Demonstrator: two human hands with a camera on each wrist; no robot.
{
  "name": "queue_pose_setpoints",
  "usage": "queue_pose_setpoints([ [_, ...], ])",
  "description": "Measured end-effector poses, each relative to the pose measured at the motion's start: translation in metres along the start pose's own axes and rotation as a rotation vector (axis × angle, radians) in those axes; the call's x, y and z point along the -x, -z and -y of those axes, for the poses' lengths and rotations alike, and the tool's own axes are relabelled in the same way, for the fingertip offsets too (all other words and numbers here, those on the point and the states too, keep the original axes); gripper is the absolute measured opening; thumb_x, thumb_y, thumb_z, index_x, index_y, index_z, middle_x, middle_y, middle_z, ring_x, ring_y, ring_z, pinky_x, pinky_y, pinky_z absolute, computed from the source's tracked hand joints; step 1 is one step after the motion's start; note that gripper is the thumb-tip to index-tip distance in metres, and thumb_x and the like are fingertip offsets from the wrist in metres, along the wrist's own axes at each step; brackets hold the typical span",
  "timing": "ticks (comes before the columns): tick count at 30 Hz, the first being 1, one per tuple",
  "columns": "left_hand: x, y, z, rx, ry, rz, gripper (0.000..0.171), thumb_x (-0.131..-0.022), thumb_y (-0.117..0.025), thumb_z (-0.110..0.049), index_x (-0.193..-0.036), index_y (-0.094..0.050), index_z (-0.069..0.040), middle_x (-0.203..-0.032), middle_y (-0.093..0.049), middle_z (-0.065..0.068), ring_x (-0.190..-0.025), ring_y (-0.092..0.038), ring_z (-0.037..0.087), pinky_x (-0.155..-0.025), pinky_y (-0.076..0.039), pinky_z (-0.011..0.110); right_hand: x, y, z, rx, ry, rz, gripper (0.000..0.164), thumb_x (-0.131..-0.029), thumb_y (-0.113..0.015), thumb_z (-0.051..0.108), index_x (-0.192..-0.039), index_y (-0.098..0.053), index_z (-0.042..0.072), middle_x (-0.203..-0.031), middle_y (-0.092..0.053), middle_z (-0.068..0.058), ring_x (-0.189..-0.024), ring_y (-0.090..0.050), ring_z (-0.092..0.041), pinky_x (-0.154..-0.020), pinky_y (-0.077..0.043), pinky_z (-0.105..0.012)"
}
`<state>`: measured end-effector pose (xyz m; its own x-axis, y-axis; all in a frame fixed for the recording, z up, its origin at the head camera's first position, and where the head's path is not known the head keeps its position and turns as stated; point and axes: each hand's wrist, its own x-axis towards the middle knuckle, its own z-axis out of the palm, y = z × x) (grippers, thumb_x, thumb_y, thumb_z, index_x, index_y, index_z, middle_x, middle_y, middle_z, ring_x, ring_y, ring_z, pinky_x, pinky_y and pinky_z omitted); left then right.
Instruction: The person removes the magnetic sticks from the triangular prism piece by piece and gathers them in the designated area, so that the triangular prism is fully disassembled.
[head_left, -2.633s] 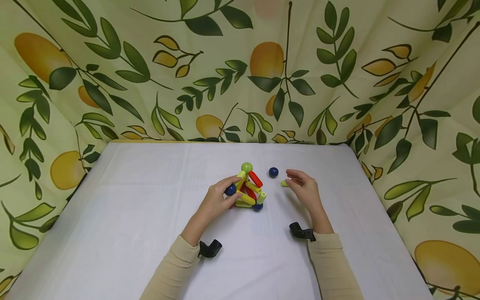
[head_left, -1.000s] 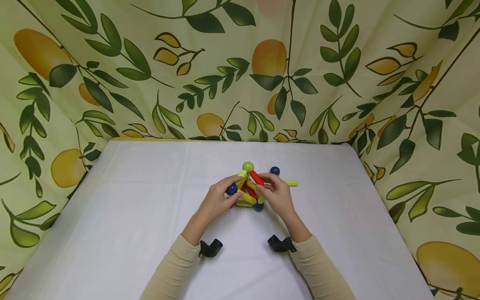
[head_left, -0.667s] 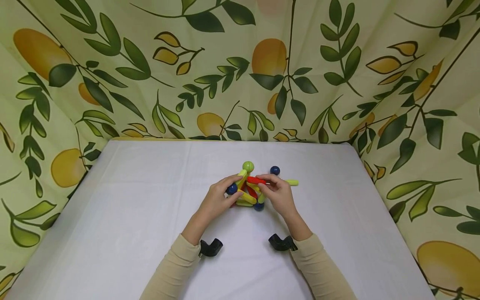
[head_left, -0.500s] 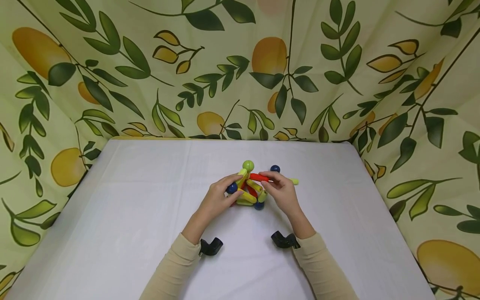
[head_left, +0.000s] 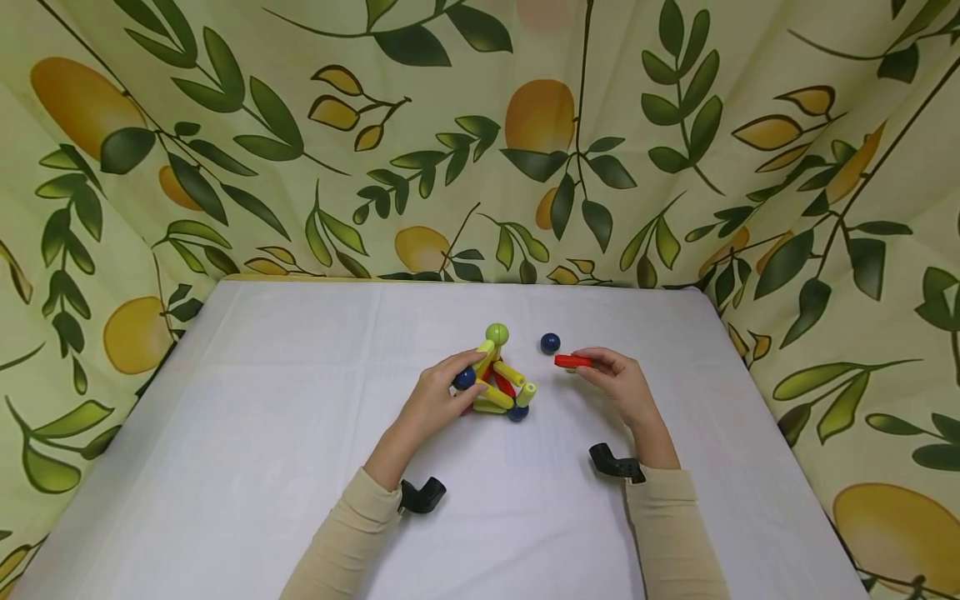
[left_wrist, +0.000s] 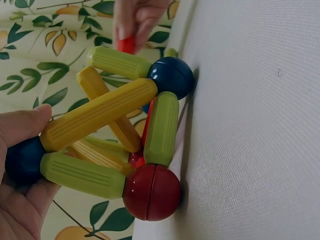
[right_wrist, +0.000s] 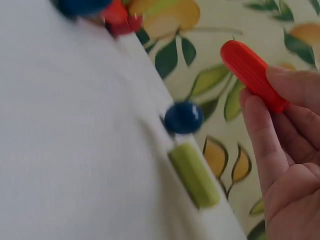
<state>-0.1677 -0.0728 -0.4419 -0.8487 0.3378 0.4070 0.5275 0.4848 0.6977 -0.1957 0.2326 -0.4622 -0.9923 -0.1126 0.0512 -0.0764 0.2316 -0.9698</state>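
My left hand (head_left: pixel 431 400) grips a dark blue ball (left_wrist: pixel 24 161) at the near-left corner of a structure built from magnetic rods and balls. A yellow rod (left_wrist: pixel 100 114) and a green rod (left_wrist: pixel 82 175) run from that ball. In the left wrist view, a red ball (left_wrist: pixel 152 192) and another blue ball (left_wrist: pixel 171 77) rest on the table. A light green ball (head_left: pixel 497 334) tops the structure's far corner. Clear of the structure, to its right, my right hand (head_left: pixel 622 385) pinches a red rod (right_wrist: pixel 254 75) between thumb and fingers.
A loose blue ball (head_left: pixel 550 342) lies right of the structure on the white-covered table (head_left: pixel 300 433). Near it lies a loose green rod (right_wrist: pixel 194 175), mostly hidden by the right hand in the head view. A leaf-patterned curtain (head_left: pixel 450 167) hangs around the table.
My right hand came to the structure, took hold of the red rod below the light green ball, pulled it off and carried it right. The left hand stays on the blue ball.
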Motion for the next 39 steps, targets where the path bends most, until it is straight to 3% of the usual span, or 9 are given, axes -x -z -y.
queue_pose_setpoints([
  [5,0.000,0.000,-0.001,0.008,0.010,0.000,0.045,-0.084,-0.072,-0.016,-0.126,-0.059,-0.007,-0.130,-0.059,0.012,-0.120,-0.056,0.025,-0.097,-0.047,0.034,0.001,0.017,-0.019,0.142,-0.112,-0.014,0.041,-0.086,-0.070,0.028,-0.117,-0.063,0.003,-0.118,-0.061,-0.008,-0.100,-0.055,-0.006,-0.078,-0.046,-0.012],
  [12,0.000,0.000,-0.001,0.022,0.022,0.005,0.045,-0.084,-0.071,-0.016,-0.126,-0.059,-0.007,-0.131,-0.059,0.012,-0.120,-0.056,0.025,-0.096,-0.047,0.034,-0.001,0.020,-0.034,0.234,-0.171,-0.018,0.038,-0.086,-0.070,0.021,-0.118,-0.063,0.002,-0.123,-0.059,-0.018,-0.099,-0.053,-0.015,-0.078,-0.044,-0.013],
  [28,0.000,-0.001,0.000,0.019,0.019,0.005,0.045,-0.084,-0.072,-0.017,-0.126,-0.059,-0.007,-0.131,-0.059,0.011,-0.121,-0.056,0.025,-0.096,-0.047,0.034,-0.002,0.014,-0.038,0.332,-0.197,-0.134,0.033,-0.087,-0.068,0.013,-0.114,-0.055,0.000,-0.109,-0.061,-0.018,-0.092,-0.056,-0.025,-0.068,-0.046,-0.011],
  [39,-0.001,-0.001,-0.001,0.011,0.029,0.009,0.045,-0.083,-0.072,-0.016,-0.126,-0.059,-0.007,-0.130,-0.059,0.011,-0.120,-0.056,0.025,-0.096,-0.047,0.033,-0.003,0.013,-0.035,0.360,-0.174,-0.199,0.036,-0.085,-0.069,0.010,-0.116,-0.054,0.000,-0.108,-0.059,-0.018,-0.091,-0.057,-0.023,-0.067,-0.045,-0.007],
])
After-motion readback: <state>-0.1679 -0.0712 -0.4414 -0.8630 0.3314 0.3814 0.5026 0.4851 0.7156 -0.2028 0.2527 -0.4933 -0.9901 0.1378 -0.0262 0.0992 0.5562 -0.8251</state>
